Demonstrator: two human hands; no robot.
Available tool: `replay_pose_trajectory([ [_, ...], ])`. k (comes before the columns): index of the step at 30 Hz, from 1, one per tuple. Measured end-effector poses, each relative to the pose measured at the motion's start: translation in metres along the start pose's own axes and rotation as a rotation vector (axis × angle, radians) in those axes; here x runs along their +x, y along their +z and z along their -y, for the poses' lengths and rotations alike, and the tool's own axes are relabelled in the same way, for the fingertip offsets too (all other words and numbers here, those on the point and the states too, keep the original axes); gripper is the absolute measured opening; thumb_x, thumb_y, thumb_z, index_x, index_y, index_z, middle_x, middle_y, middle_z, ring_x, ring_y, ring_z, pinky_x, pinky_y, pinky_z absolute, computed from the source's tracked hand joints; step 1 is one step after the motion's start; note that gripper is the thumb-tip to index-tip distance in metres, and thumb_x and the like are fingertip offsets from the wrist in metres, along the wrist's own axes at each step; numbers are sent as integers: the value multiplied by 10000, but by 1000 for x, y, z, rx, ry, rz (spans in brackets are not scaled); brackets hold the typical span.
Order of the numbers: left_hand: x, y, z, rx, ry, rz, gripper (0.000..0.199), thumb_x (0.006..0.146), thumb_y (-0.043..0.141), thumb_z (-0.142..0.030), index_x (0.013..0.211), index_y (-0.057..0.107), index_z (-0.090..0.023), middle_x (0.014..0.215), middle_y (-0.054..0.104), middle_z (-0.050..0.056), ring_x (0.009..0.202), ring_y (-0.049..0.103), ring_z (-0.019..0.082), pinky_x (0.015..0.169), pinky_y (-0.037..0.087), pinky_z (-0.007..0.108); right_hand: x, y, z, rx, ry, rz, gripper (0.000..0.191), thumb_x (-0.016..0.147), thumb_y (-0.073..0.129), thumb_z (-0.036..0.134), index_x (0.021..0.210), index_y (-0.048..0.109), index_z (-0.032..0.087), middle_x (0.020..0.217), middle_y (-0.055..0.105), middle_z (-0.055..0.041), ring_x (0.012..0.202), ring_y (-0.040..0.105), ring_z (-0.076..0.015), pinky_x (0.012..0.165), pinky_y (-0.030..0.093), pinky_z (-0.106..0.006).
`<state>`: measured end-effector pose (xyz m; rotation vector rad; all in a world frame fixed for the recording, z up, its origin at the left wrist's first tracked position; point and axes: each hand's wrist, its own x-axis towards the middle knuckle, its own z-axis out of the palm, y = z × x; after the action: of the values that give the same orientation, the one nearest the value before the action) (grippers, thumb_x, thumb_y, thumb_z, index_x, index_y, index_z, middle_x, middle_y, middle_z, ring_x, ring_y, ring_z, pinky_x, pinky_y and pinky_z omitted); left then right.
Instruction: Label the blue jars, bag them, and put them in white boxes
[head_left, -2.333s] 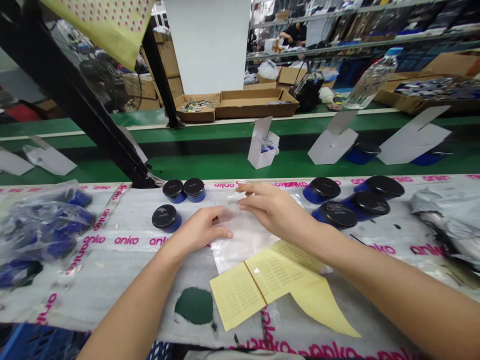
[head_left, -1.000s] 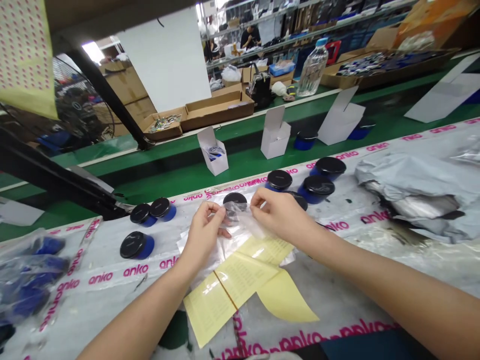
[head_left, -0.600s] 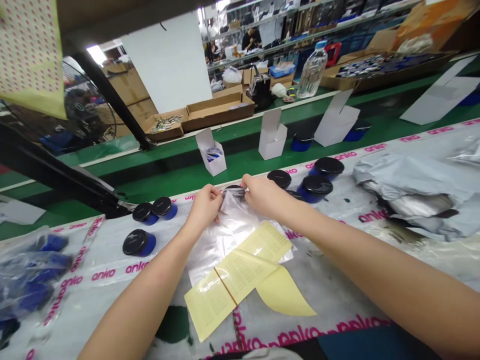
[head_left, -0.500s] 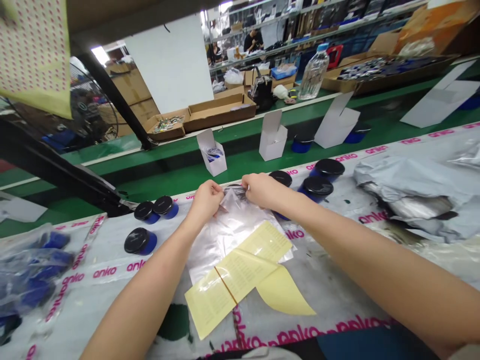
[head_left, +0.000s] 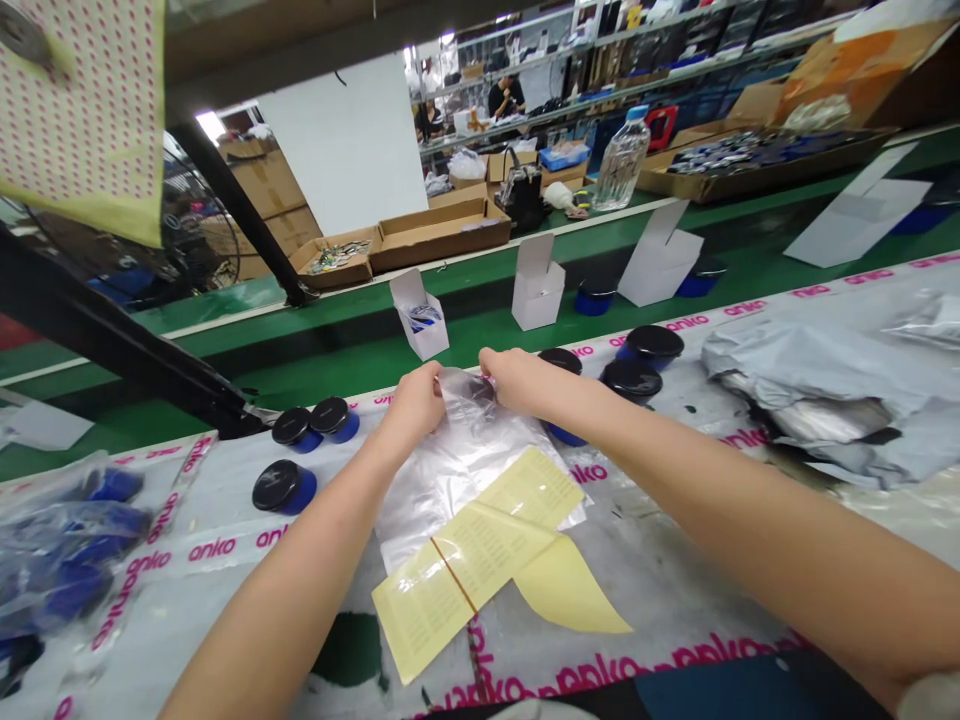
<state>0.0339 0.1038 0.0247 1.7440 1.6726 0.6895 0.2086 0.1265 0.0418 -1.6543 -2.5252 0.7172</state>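
Across the lettered tabletop, mid-frame, left hand and right hand pinch a clear bag, now drawn over a black-lidded jar, leaving it veiled.

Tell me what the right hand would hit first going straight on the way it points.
Past the clear bag, probably the open white box with blue contents on the green belt, though depth is unclear; the left hand lies just below the line of the right hand.

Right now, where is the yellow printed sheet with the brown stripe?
In the head view, the yellow printed sheet lies at the lower centre, between the left forearm and the right forearm, partly over the clear plastic bags.
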Motion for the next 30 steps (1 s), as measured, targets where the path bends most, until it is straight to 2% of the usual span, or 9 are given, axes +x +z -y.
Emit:
replay_pose_trajectory([
  [3,-6,2,1,-31,138,9,225,718,646,-63,885,711,-198,955,736,54,950,691,252,882,531,342,-9,7,-3,140,-128,-29,700,708,816,76,1347,564,210,1260,675,-129,1200,627,-322,948,499,-376],
  [6,-8,4,4,-95,181,21,291,685,691,-77,948,686,-201,1033,735,54,1047,671,270,957,501,360,-12,10,-4,300,-159,-65,678,658,827,81,1279,585,211,1254,683,-113,1215,613,-335,971,481,-387],
  [9,-8,-2,3,-180,120,-2,431,690,659,-62,1095,587,-191,907,707,34,927,685,237,836,530,341,-14,4,-2,512,-102,-91,528,758,811,277,1215,554,218,1094,719,-89,1059,678,-305,881,537,-398],
  [13,-20,-14,-8,-308,9,58,541,769,558,-72,1272,396,-188,672,597,-50,639,643,167,556,489,241,-22,-7,3,828,16,-39,318,981,514,524,1119,465,242,1001,716,-71,812,724,-214,684,612,-344],
  [17,-41,-17,-19,-341,-41,38,383,947,465,-240,1322,392,-213,743,624,-6,662,663,165,473,474,206,-28,-3,8,996,89,65,426,1028,364,606,989,522,212,813,674,-46,529,639,-136,563,597,-296],
  [21,-52,-14,-21,-246,-57,121,443,983,503,-536,1280,483,-207,658,623,-15,497,599,149,401,443,211,-31,5,9,1025,89,165,514,990,446,658,957,622,176,621,599,-10,419,543,-116,456,534,-254],
  [23,-50,-13,-21,-235,-94,162,478,977,559,-479,1335,429,-191,589,610,-44,427,550,133,383,416,201,-32,7,8,1012,63,196,474,987,493,630,1046,646,185,583,583,15,412,528,-112,466,535,-248],
  [26,-43,-13,-20,-245,-147,175,297,994,523,-273,1263,460,-165,557,610,-52,406,533,114,385,384,182,-31,8,9,954,28,185,423,1021,473,565,1111,655,194,601,592,29,426,536,-107,503,545,-252],
  [30,-33,-18,-22,-179,-134,152,141,948,518,-176,1080,568,-170,532,611,-44,386,497,99,378,328,180,-27,6,12,748,0,43,137,953,637,293,943,708,176,592,610,32,443,539,-116,502,475,-255],
])
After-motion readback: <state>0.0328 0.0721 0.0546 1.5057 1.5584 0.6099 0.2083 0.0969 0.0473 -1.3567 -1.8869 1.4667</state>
